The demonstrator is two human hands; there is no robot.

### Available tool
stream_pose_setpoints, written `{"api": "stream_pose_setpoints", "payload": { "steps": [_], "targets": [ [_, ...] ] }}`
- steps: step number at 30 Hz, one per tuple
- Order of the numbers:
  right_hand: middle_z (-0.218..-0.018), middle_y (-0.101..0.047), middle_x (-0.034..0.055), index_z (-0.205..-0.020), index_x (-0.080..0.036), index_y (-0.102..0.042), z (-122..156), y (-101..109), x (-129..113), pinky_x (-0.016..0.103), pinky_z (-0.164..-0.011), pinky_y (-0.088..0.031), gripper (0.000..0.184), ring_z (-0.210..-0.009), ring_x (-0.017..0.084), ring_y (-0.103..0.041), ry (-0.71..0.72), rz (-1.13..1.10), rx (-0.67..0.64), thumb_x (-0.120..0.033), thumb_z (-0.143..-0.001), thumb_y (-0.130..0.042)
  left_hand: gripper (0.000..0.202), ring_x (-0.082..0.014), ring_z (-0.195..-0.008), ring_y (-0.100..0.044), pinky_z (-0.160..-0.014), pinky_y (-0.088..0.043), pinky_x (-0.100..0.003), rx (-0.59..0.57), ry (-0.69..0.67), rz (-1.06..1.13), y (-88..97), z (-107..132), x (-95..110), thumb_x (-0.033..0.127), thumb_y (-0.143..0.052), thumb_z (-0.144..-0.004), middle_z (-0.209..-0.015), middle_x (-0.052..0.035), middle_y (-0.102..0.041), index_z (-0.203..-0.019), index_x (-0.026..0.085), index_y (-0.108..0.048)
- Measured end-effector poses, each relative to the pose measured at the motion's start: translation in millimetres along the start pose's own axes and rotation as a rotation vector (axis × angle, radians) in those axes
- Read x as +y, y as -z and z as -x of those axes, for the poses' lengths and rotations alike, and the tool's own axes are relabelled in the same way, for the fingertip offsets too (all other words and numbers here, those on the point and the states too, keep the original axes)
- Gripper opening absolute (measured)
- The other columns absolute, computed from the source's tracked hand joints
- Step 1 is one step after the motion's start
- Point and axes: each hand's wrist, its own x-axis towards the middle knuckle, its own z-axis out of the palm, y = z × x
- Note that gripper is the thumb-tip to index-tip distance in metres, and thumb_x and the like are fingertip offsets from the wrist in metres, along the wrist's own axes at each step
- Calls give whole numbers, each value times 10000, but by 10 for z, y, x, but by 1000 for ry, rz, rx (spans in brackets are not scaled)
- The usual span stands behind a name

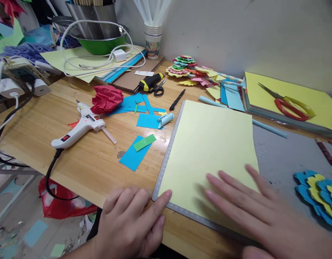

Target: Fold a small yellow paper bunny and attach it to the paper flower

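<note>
A pale yellow sheet of paper (209,144) lies on a grey cutting mat (276,154) with a dotted border. My left hand (130,219) is mostly curled, its index fingertip on the paper's near left corner, pinning it down. Over the near right part of the sheet, my right hand (257,208) is open, fingers spread and slightly blurred; I cannot tell whether it touches the paper. Left of the mat lie a blue paper piece (130,160) with a green strip (144,142) across it, and a small light blue paper roll (166,120). A layered blue-and-yellow paper flower (319,194) is by my right wrist.
A white glue gun (79,129) with its cord lies left, beside crumpled red paper (107,99). Behind are a black pen (177,99), black-handled scissors (158,90), and a paper cup (153,45). Red-and-yellow-handled scissors (292,106) rest on a yellow paper stack (284,84).
</note>
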Motion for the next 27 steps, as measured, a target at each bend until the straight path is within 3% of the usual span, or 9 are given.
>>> {"api": "stream_pose_setpoints", "payload": {
  "steps": [3, 7, 11, 15, 20, 23, 25, 27],
  "targets": [
    [-1496, -368, 43, -1455, -179, -392, -421, -21, -98, 373, -1186, 142, 688, -1366, 233, -401, 82, -52, -43, -620, -927, -372, 316, -179, -696, -491, -710, -331, -350, 1, 5, -13, -8, -3, 1, 259, -528, -859, -746, -1, -615, -1128, 290, -690],
    [-1523, -303, 12, -1498, -224, -278, -717, -181, -112, 494, -1187, 81, 680, -1419, 220, -302, 57, -211, -117, -624, -949, -303, 286, -180, -694, -489, -706, -332, -352, 25, 17, -20, -22, -2, 3, 263, -517, -855, -760, -8, -607, -1060, 298, -714],
    [-1528, -297, 25, -1500, -297, -254, -725, -288, 19, 655, -1137, 23, 585, -1417, 298, -295, -82, -202, -138, -533, -974, -354, 332, -178, -696, -482, -710, -336, -352, -9, 22, -24, -12, 10, 5, 261, -534, -848, -773, -6, -605, -1141, 315, -679],
    [-1542, -276, 17, -1498, -340, -239, -705, -283, 88, 733, -1087, 2, 566, -1418, 334, -281, -171, -167, -132, -503, -973, -371, 287, -183, -747, -494, -728, -336, -350, -2, -18, -11, 27, -53, 4, 281, -523, -875, -781, -8, -606, -1112, 258, -683],
    [-1564, -221, 8, -1486, -375, -265, -720, -283, 84, 802, -1023, -85, 554, -1421, 374, -252, -253, -135, -139, -553, -965, -332, 183, -196, -785, -478, -724, -310, -350, -41, 0, 142, 75, -322, 13, 279, -533, -921, -756, -8, -583, -849, 230, -694],
    [-1574, -181, 10, -1485, -375, -272, -722, -296, 110, 820, -997, -117, 561, -1427, 395, -216, -335, -96, -135, -575, -962, -308, 269, -202, -758, -460, -715, -294, -353, -99, 49, 142, 65, -451, 32, 256, -559, -906, -718, -12, -548, -646, 203, -601],
    [-1577, -167, 6, -1487, -382, -261, -716, -293, 132, 821, -996, -115, 561, -1432, 397, -198, -360, -87, -144, -572, -962, -312, 175, -214, -780, -469, -731, -301, -360, -127, 69, 112, 49, -486, 39, 255, -568, -894, -773, -20, -563, -741, 215, -643],
    [-1579, -152, -1, -1488, -389, -253, -707, -277, 150, 821, -998, -105, 559, -1437, 394, -179, -374, -91, -155, -567, -963, -320, 139, -230, -810, -479, -738, -307, -363, -147, 79, 60, 34, -490, 30, 273, -590, -874, -849, -24, -581, -977, 266, -683]
  ]
}}
